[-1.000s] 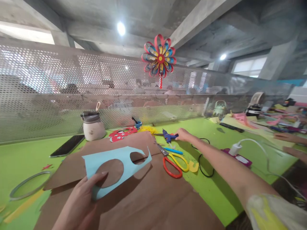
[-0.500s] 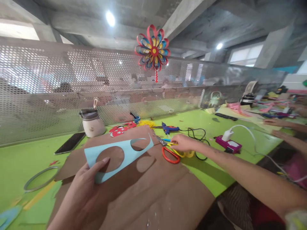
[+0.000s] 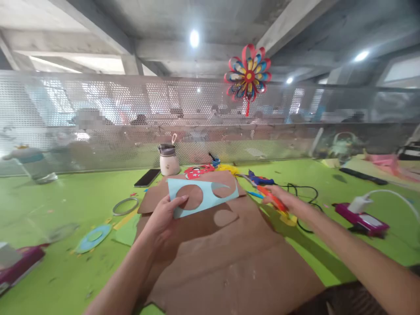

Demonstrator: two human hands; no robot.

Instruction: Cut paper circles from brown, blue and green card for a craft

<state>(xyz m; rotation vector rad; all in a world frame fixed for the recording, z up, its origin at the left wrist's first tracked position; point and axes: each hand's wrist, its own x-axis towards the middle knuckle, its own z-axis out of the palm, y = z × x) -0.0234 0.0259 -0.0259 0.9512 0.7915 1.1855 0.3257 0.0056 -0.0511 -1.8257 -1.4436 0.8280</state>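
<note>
Brown sheet (image 3: pixel 236 267) spread over green table (image 3: pixel 78 275). Left hand (image 3: pixel 164 214) gripping light-blue paper (image 3: pixel 206 194) with two round cutouts, above sheet. Right hand (image 3: pixel 282 197) closed around scissors (image 3: pixel 264 191). Blue glue gun (image 3: pixel 261 180) just beyond; black cable near right wrist. Phone (image 3: pixel 147 177), white bottle (image 3: pixel 169 164) farther left. Behind: perforated screen (image 3: pixel 131 153), paper flower (image 3: pixel 249 75), concrete ceiling (image 3: pixel 170 26).

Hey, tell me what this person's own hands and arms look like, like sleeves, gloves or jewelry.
The left hand and right hand are both ungloved, with no ring or bracelet that I can make out. The left forearm and right forearm are bare, with no sleeve in view.
</note>
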